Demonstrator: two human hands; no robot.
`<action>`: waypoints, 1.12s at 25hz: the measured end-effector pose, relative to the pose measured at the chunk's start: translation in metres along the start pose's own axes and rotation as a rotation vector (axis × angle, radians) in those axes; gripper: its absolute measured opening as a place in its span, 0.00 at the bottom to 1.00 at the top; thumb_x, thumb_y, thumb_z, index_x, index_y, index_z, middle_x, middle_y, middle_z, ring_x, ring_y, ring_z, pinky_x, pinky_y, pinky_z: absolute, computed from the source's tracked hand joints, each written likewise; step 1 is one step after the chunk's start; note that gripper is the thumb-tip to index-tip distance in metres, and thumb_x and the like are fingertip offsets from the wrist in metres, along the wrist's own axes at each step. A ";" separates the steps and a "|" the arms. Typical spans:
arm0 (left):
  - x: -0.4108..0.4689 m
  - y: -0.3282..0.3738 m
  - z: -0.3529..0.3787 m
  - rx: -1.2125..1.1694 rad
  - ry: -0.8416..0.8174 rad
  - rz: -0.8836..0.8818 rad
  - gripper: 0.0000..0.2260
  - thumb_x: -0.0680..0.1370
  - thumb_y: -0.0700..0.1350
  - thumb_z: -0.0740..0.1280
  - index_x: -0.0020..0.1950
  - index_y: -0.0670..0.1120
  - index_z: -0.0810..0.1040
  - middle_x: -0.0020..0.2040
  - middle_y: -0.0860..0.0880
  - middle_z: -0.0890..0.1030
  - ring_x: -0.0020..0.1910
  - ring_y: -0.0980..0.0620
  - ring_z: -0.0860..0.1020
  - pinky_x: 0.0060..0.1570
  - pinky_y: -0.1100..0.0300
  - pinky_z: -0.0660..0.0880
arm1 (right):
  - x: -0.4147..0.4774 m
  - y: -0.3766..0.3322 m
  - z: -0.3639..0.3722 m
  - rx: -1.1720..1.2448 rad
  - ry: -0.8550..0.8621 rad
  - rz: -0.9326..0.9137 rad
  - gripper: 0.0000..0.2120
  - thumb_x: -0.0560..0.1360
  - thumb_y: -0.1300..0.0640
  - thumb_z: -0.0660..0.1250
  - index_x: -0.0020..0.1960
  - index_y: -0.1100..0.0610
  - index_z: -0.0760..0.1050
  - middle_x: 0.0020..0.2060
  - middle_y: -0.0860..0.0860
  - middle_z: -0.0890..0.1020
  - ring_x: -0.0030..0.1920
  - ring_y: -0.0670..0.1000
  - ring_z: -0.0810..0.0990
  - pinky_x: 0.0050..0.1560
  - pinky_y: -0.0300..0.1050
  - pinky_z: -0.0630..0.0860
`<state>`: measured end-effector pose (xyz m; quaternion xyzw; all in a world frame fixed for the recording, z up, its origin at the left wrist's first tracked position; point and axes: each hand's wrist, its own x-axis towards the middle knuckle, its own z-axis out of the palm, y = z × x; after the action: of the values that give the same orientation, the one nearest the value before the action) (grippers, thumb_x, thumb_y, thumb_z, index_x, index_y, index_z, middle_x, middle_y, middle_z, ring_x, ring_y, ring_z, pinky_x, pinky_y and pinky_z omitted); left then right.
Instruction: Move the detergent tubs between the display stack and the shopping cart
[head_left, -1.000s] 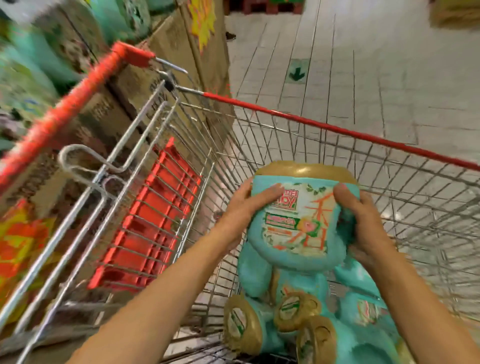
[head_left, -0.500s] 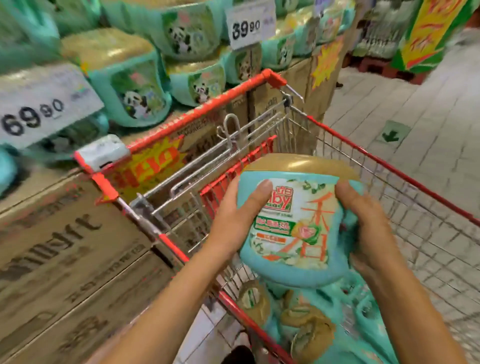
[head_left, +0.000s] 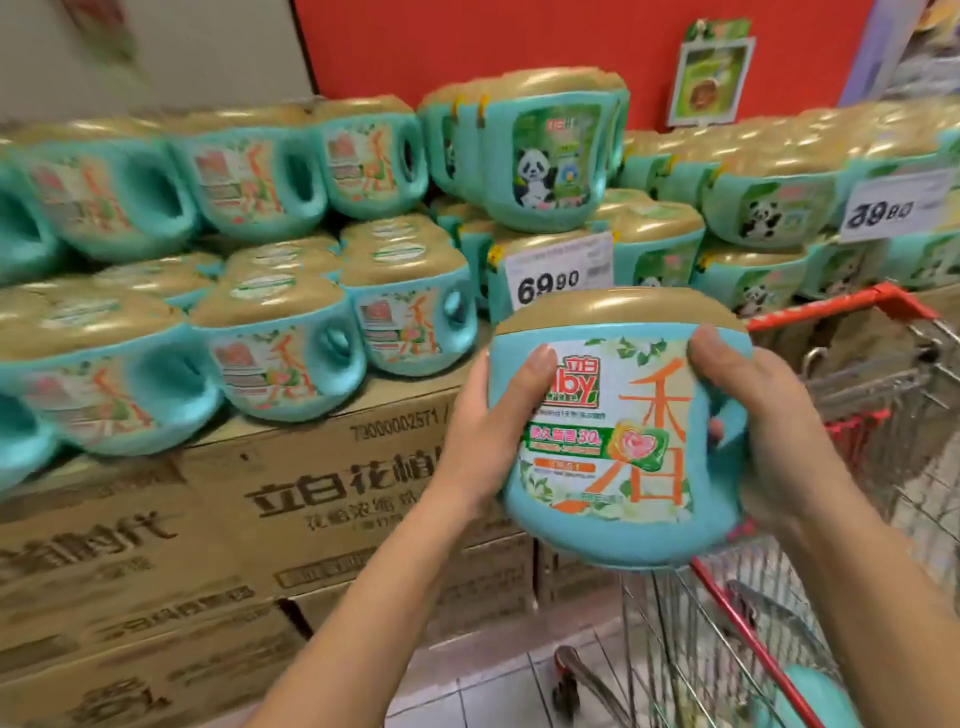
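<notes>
left hand (head_left: 491, 434) and right hand (head_left: 766, 415) gripping detergent tub (head_left: 613, 436), display stack (head_left: 260, 270) behind

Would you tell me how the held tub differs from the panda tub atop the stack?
The held tub shows an orange character and pink flower; the panda tub shows a panda. The held tub is gripped by left hand and right hand; the panda tub rests on other tubs. Both are teal, gold-lidded.

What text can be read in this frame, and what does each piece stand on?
"by", "香", "30": label of the held tub.
"69 90": price card among the stacked tubs.
"7300002571", "立白花": cardboard carton under the stack.
Right price card: digits too blurred to read.
Labels on the stacked tubs: too blurred to read.
</notes>
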<state>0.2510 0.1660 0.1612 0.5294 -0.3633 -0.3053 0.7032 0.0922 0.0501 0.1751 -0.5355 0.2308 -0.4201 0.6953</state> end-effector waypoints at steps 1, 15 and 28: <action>0.003 0.012 -0.023 0.017 0.021 0.024 0.26 0.71 0.57 0.70 0.64 0.46 0.74 0.55 0.45 0.84 0.51 0.49 0.83 0.45 0.58 0.80 | 0.007 0.002 0.026 -0.011 -0.026 -0.019 0.31 0.61 0.40 0.74 0.55 0.58 0.71 0.36 0.49 0.76 0.25 0.40 0.72 0.22 0.32 0.66; 0.126 0.149 -0.204 0.288 0.211 0.320 0.38 0.53 0.56 0.81 0.59 0.48 0.74 0.52 0.50 0.84 0.50 0.52 0.84 0.49 0.53 0.81 | 0.153 -0.038 0.253 -0.156 -0.319 -0.369 0.22 0.68 0.44 0.72 0.55 0.57 0.76 0.47 0.52 0.82 0.50 0.53 0.81 0.62 0.57 0.74; 0.301 0.124 -0.245 0.288 0.266 0.327 0.41 0.55 0.58 0.81 0.66 0.51 0.71 0.56 0.52 0.82 0.54 0.53 0.82 0.51 0.53 0.81 | 0.319 -0.011 0.277 -0.365 -0.303 -0.349 0.41 0.61 0.40 0.75 0.70 0.52 0.69 0.64 0.49 0.77 0.65 0.50 0.76 0.66 0.54 0.73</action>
<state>0.6264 0.0804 0.2943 0.5940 -0.3881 -0.0600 0.7021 0.4744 -0.0637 0.3151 -0.7400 0.1006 -0.4003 0.5311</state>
